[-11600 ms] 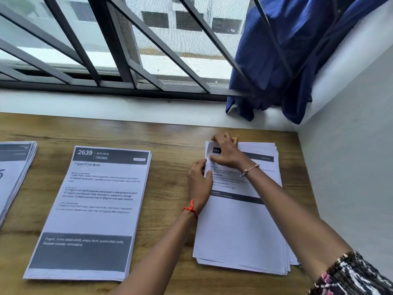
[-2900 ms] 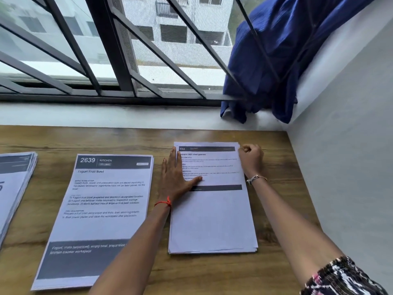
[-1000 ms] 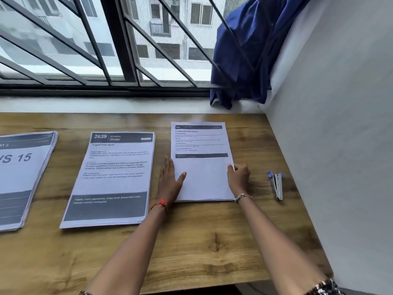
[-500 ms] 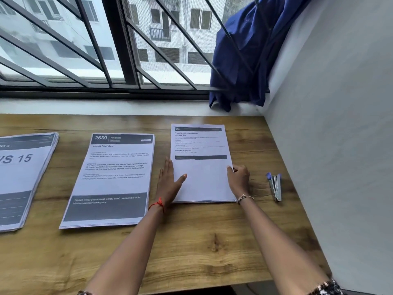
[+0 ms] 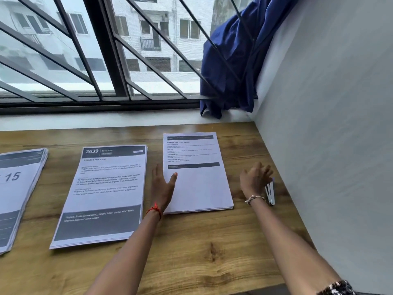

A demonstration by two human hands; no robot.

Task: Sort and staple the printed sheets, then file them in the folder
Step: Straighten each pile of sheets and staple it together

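Now, nearest the camera, both forearms reach out across the wooden table [image 5: 191,258]. The left hand [image 5: 162,188], a red thread [image 5: 154,208] at its wrist, lies as it did half a second ago: flat, fingers straight, along the left edge of the right stack [image 5: 200,184] of printed sheets, thumb resting on the top page, gripping nothing.

The right hand [image 5: 255,179], with a bracelet [image 5: 253,198] at the wrist, has changed. It had rested with curled fingers on the stack's right edge. It is off the paper now and has swung over bare wood just beside the stapler [image 5: 270,193], fingers spread apart and holding nothing. Motion blur smears the fingers, so whether they touch the stapler cannot be told. The wrist hides part of the stapler.

Left of the hands lies the middle stack [image 5: 104,194], headed "2639 KITCHEN", its small print only partly legible. Further left, the left stack [image 5: 19,194] is cut off by the frame edge, showing "15". The right stack's own text is too small to read.

Beyond the table, a blue cloth [image 5: 234,60] hangs on the window grille [image 5: 106,50], next to the wall [image 5: 329,124].
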